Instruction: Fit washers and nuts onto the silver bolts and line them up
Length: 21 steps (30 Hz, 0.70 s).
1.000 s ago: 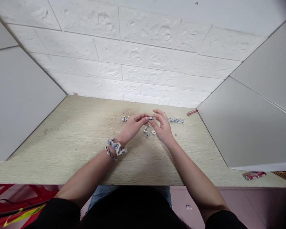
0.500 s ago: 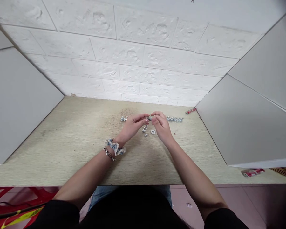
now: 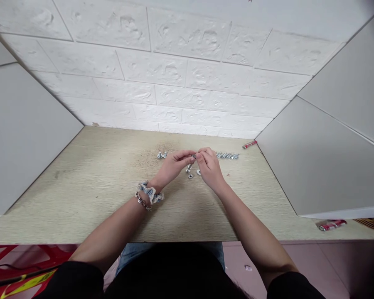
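Pinched in the grip of my left hand (image 3: pixel 173 167) and right hand (image 3: pixel 210 167), a small silvery metal fastener (image 3: pixel 193 156) is left of the silvery metal bolt row (image 3: pixel 228 156); I'm seemingly threading it, which calls for steady twisting.

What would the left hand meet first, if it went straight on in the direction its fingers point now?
Most likely the right hand, which is just ahead of the left hand, with a small metal part between them; exact depth there is unclear.
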{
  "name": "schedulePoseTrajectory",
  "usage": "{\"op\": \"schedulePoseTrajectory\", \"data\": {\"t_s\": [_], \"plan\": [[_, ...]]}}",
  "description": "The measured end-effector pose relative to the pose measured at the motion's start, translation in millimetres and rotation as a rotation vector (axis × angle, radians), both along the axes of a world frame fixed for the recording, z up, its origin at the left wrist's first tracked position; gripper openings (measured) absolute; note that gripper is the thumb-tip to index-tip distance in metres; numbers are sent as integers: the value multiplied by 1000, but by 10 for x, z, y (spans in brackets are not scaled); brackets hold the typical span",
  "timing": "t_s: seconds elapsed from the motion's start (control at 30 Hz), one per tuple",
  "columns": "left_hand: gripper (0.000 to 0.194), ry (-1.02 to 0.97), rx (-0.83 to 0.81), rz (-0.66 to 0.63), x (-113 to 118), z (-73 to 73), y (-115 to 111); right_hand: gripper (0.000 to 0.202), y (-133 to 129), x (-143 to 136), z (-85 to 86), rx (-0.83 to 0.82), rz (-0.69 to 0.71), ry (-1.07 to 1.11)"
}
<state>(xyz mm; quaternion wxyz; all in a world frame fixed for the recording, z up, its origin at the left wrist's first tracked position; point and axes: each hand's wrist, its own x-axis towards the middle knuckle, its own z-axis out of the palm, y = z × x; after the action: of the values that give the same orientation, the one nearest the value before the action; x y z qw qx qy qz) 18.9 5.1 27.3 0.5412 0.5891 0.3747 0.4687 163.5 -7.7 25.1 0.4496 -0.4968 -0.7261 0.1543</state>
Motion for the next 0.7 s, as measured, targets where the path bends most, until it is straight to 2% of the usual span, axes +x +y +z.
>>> {"op": "schedulePoseTrajectory", "data": {"t_s": [0.27,0.43,0.53,0.6,0.7], "plan": [[25,-72,-32,17,-13,17,16,15,25,15,-56,99,22,-22],[25,-78,-48,-1,-20,-8,49,14,-8,-8,-38,134,15,-31],[24,-95,-58,-9,-20,-33,70,15,-43,-22,0,145,-31,-21],[25,-116,-69,-7,-18,-45,79,4,-58,-20,25,142,-102,3],[26,-133,-82,-5,-11,-51,79,27,-62,-6,49,43,-172,-17]]}}
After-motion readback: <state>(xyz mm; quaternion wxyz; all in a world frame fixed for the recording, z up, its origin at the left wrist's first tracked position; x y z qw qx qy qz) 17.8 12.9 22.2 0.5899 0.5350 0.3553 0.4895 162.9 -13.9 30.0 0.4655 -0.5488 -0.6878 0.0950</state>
